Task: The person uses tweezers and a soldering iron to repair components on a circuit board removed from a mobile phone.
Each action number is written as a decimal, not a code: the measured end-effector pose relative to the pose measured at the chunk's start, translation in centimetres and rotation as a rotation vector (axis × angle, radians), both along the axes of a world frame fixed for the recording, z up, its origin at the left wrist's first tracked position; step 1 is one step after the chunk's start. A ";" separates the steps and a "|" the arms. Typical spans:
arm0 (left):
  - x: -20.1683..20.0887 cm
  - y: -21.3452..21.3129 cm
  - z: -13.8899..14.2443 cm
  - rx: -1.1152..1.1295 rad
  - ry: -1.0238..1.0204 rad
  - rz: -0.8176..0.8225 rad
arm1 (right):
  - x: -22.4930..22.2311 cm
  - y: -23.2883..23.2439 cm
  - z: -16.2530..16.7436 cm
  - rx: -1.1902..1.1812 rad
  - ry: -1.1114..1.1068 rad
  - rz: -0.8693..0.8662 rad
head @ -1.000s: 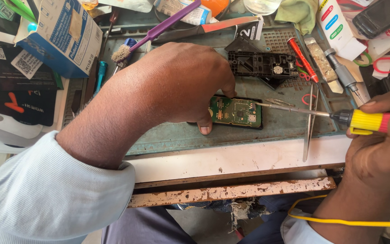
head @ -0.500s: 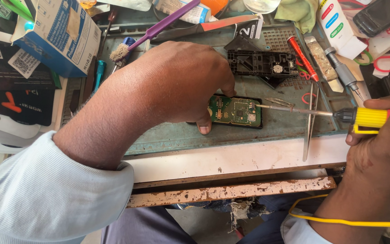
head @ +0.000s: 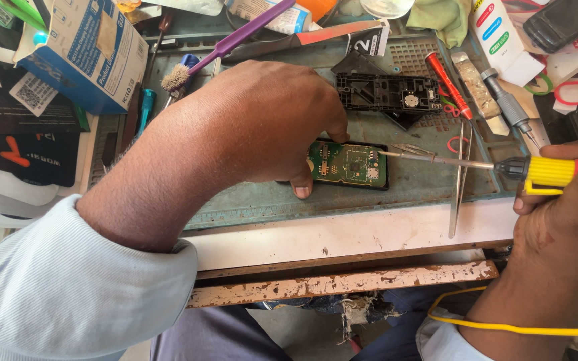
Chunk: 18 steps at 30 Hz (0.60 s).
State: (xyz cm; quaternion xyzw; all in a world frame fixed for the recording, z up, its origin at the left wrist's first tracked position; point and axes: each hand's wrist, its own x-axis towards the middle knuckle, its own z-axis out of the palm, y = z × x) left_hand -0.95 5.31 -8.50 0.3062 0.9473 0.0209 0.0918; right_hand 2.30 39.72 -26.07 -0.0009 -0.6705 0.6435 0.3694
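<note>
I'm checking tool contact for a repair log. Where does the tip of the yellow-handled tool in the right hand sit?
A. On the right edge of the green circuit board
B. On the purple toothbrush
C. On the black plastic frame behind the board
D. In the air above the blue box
A: the right hand holds the yellow-handled tool, and its thin metal tip reaches the right edge of the green circuit board, which the left hand pins down.

Setting: small electronics repair workshop. My counter (head: pixel 369 234), worn, paint flaking at the edge, carries a bare green circuit board (head: pixel 348 164), a black phone housing (head: pixel 386 92), a soldering iron (head: pixel 503 167) with yellow grip, tweezers (head: pixel 459 180), a red screwdriver (head: pixel 448 85), a purple cleaning brush (head: pixel 225 47) and cardboard parts boxes (head: pixel 78 50).
</note>
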 end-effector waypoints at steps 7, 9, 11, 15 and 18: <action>0.0 0.0 -0.3 0.011 0.037 -0.031 | -1.0 4.6 -4.0 0.033 0.024 0.112; 0.0 0.0 -0.3 0.018 0.046 -0.038 | -2.1 7.3 -5.5 0.041 -0.005 0.170; 0.0 0.1 -0.3 0.010 0.027 -0.022 | -3.8 9.8 -6.5 0.049 -0.033 0.236; 0.0 0.2 -0.3 0.009 0.038 -0.030 | -4.1 10.9 -6.5 -0.031 -0.137 0.270; -0.1 0.1 -0.4 0.019 0.031 -0.028 | -3.6 7.5 -4.1 -0.155 -0.113 0.180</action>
